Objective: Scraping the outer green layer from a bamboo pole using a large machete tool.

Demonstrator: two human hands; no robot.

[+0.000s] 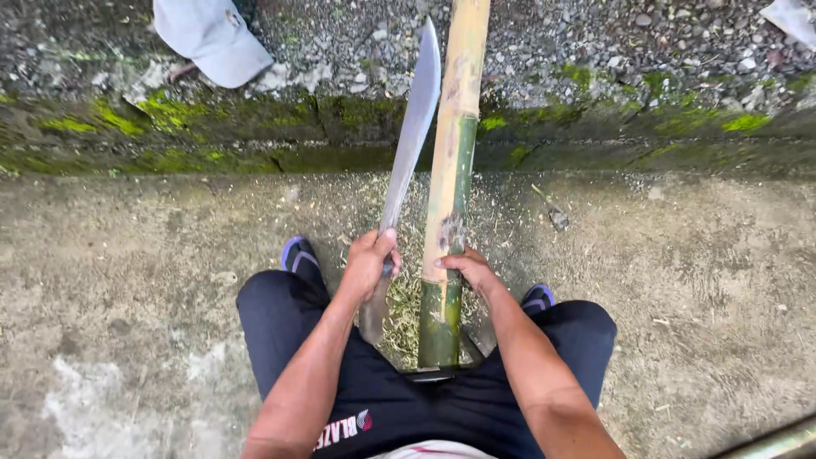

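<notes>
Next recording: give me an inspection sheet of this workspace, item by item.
Surface: rough grey concrete ground, strewn with pale shavings.
Job's things: long green-and-tan bamboo pole running away from the person; long grey steel machete beside it, blade not touching the pole.
Clutter: small dark scrap on the concrete.
Grippers: left hand closed on the machete handle; right hand gripping the pole.
Cables: nothing seen.
Surroundings: mossy concrete kerb, gravel, pale grey cap.
</notes>
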